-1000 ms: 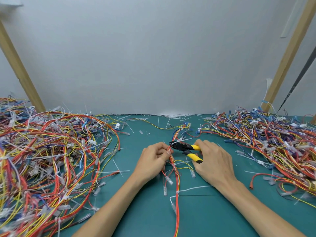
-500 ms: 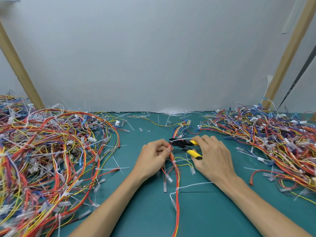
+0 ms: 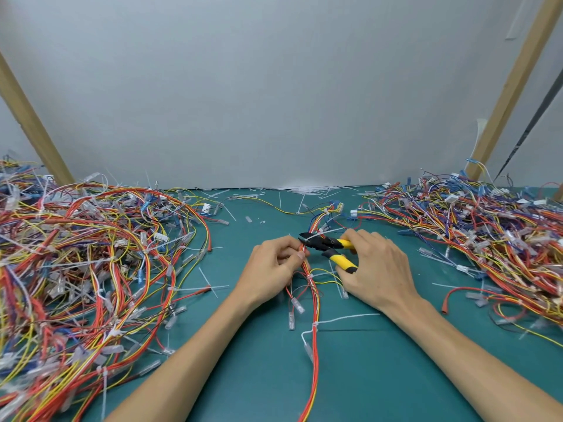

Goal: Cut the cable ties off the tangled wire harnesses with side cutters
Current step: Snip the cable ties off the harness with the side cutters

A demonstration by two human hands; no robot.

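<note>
A red, orange and yellow wire harness (image 3: 313, 303) runs down the middle of the green table. My left hand (image 3: 272, 269) pinches its bundle near the top. My right hand (image 3: 377, 269) grips the yellow-handled side cutters (image 3: 330, 248), whose black jaws point left and sit at the bundle just above my left fingertips. A white cable tie (image 3: 309, 276) wraps the harness just below my left fingers, and another white tie (image 3: 341, 319) sticks out to the right further down.
A big tangled pile of harnesses (image 3: 85, 269) fills the left side of the table. A second pile (image 3: 487, 239) covers the right side. Several cut white tie scraps (image 3: 304, 190) lie along the back edge by the grey wall. Wooden posts stand at both back corners.
Both hands stay on the harness and cutters. The cutter jaws have edged slightly left toward the bundle. The view has shifted a little.
</note>
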